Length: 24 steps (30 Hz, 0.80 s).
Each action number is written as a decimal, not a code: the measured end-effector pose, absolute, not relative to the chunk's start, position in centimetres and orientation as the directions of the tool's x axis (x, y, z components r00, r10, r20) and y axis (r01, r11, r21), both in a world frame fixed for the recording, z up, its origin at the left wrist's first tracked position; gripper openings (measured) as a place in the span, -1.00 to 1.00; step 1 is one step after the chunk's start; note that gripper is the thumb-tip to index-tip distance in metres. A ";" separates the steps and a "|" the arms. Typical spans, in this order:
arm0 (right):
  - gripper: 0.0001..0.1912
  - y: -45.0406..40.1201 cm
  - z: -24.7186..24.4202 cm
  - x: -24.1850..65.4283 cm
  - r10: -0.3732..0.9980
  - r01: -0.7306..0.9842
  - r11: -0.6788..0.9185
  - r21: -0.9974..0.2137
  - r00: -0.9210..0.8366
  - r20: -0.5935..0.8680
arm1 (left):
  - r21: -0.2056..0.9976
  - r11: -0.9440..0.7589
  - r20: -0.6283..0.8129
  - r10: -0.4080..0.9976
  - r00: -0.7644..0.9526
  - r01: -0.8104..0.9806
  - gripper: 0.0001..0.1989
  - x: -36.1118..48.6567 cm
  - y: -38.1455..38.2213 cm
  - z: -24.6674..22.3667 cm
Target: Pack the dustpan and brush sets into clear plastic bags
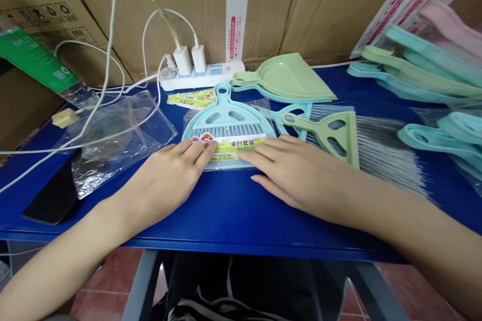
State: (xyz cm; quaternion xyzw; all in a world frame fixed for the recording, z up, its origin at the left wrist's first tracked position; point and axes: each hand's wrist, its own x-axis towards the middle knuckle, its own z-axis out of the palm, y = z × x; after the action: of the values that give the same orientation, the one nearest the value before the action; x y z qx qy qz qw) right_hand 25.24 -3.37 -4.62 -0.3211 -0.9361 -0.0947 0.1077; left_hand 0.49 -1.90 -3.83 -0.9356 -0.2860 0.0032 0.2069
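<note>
A light-blue dustpan (223, 105) with a grey-bristled brush (235, 130) lies in a clear plastic bag in front of me, its handle pointing away. Across it sits a yellow-and-white printed label (241, 144) with a red mushroom picture. My left hand (171, 173) rests its fingertips on the left part of this label. From the other side, my right hand (297, 170) lays its outstretched fingers on the label's right part, thumb apart. Neither hand is wrapped round anything. Just beyond my right hand are a green brush (348, 135) and a light-blue brush (290, 113).
A green dustpan (289, 75) lies on a blue one behind. Bagged sets (425, 70) pile up at right. On the left are a clear bag (120, 135), a black phone-like slab (52, 195), a green tube (37, 57) and white cables. A power strip (211, 74) stands by cardboard boxes.
</note>
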 end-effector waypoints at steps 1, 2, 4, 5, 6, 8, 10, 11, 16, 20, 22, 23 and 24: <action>-0.68 -3.4 -4.6 25.2 0.579 0.620 0.777 0.107 -0.771 0.265 | -0.388 -0.751 0.113 0.537 0.836 0.534 -0.50 0.5 -1.9 -3.9; -0.69 -3.4 -4.6 25.2 0.576 0.619 0.779 0.105 -0.771 0.271 | -0.391 -0.750 0.116 0.534 0.837 0.533 -0.50 0.5 -1.9 -3.9; -0.70 -3.3 -4.7 25.2 0.574 0.617 0.781 0.098 -0.771 0.276 | -0.401 -0.750 0.126 0.524 0.842 0.527 -0.50 0.5 -1.9 -3.9; -0.70 -3.3 -4.7 25.2 0.576 0.617 0.781 0.094 -0.770 0.273 | -0.406 -0.749 0.131 0.519 0.844 0.524 -0.50 0.5 -1.9 -4.0; -0.70 -3.4 -4.7 25.2 0.580 0.619 0.780 0.091 -0.769 0.268 | -0.409 -0.748 0.136 0.517 0.845 0.523 -0.51 0.5 -1.9 -4.0; -0.70 -3.4 -4.7 25.3 0.588 0.624 0.776 0.090 -0.768 0.255 | -0.413 -0.746 0.141 0.515 0.846 0.523 -0.51 0.5 -1.9 -4.0; -0.69 -3.4 -4.7 25.3 0.589 0.626 0.774 0.094 -0.768 0.252 | -0.411 -0.747 0.146 0.512 0.846 0.523 -0.51 0.5 -1.8 -4.0; -0.69 -3.4 -4.7 25.3 0.588 0.625 0.775 0.097 -0.768 0.256 | -0.408 -0.748 0.150 0.510 0.847 0.523 -0.51 0.5 -1.8 -4.0; -0.73 -3.4 -4.8 25.3 0.574 0.618 0.780 0.102 -0.770 0.277 | -0.398 -0.755 0.163 0.500 0.850 0.521 -0.52 0.5 -1.9 -3.9; -0.70 -3.3 -4.7 25.3 0.581 0.622 0.777 0.094 -0.767 0.272 | -0.401 -0.758 0.165 0.493 0.854 0.515 -0.53 0.6 -1.9 -3.9; -0.70 -3.3 -4.7 25.3 0.585 0.623 0.777 0.090 -0.767 0.265 | -0.406 -0.757 0.168 0.489 0.856 0.512 -0.53 0.6 -1.9 -3.8; -0.70 -3.3 -4.7 25.3 0.587 0.625 0.776 0.089 -0.766 0.261 | -0.411 -0.756 0.169 0.487 0.857 0.510 -0.53 0.6 -1.9 -3.9; -0.70 -3.3 -4.7 25.3 0.590 0.627 0.774 0.089 -0.765 0.257 | -0.417 -0.753 0.170 0.485 0.858 0.509 -0.53 0.6 -1.9 -3.9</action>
State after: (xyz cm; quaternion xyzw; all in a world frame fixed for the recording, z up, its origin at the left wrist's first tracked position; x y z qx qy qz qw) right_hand 25.31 -3.32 -4.71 -0.3253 -0.9356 -0.0851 0.1078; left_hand 0.59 -1.86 -3.87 -0.9358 -0.2656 -0.0255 0.2302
